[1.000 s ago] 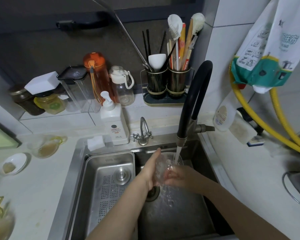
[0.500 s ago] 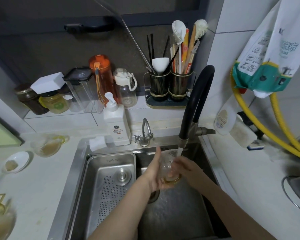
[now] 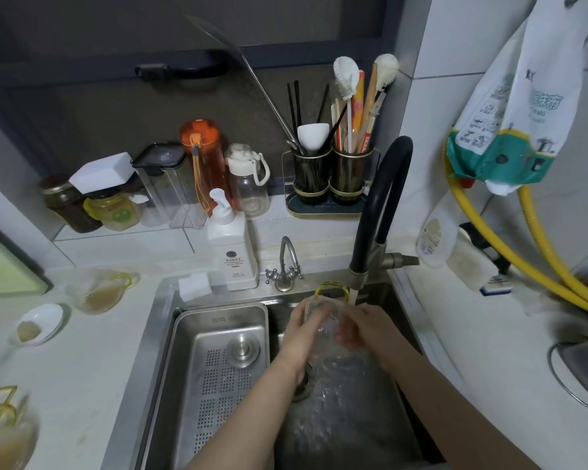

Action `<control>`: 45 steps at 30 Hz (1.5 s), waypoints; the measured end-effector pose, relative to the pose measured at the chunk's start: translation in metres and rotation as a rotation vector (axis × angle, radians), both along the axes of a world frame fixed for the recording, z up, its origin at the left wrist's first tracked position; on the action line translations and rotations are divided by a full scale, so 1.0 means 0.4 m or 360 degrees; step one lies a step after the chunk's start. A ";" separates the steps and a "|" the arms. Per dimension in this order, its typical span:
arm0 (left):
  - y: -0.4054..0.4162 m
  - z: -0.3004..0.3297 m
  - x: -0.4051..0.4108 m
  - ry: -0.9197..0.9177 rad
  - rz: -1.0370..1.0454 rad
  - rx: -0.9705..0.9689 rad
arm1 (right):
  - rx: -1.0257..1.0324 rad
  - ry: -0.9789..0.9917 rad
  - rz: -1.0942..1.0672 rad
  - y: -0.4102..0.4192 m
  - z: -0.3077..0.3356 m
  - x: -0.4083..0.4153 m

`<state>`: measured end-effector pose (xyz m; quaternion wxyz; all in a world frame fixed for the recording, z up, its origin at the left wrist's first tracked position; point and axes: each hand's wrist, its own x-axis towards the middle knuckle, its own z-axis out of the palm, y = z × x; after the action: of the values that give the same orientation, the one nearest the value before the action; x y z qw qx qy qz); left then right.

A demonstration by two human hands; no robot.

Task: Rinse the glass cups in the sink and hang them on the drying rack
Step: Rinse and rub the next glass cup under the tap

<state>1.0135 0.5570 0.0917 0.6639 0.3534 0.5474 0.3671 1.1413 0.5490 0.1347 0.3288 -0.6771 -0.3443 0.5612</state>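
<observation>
Steel tray (image 3: 197, 334) fills the left half of the sink (image 3: 157, 334); a dirty cup (image 3: 97, 293) waits on the counter further left. Over the drain the left hand (image 3: 297, 332) wraps its fingers round a clear, yellow-rimmed glass (image 3: 326, 308), held under the black tap (image 3: 381, 198). The right hand (image 3: 364, 329) clasps the glass from the other side, fingers blurred. Water runs down past it into the basin.

I see the glass cup (image 3: 326, 308) over the sink (image 3: 347, 418), under the faucet (image 3: 381, 205), between my left hand (image 3: 297, 334) and right hand (image 3: 367, 329). The strainer tray (image 3: 218, 378) sits left; the soap bottle (image 3: 231, 249) stands behind.
</observation>
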 end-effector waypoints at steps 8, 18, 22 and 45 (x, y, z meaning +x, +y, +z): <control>0.014 0.050 0.012 0.1329 -0.0318 0.0635 | 0.0499 -0.0237 0.0055 -0.037 -0.040 0.053; 0.023 0.029 0.041 0.1348 -0.0424 0.0820 | 0.0638 -0.0460 -0.0126 -0.069 -0.089 0.098; 0.011 0.029 0.041 0.0742 -0.0280 0.0276 | 0.0785 -0.0393 -0.0124 -0.056 -0.055 0.097; 0.031 0.025 -0.048 -0.0093 -0.0283 0.0182 | 0.0549 -0.0028 0.0581 -0.009 -0.059 0.156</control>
<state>0.9944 0.5695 0.1016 0.6882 0.4272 0.4724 0.3475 1.2035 0.5455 0.1110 0.3295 -0.5424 -0.5544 0.5383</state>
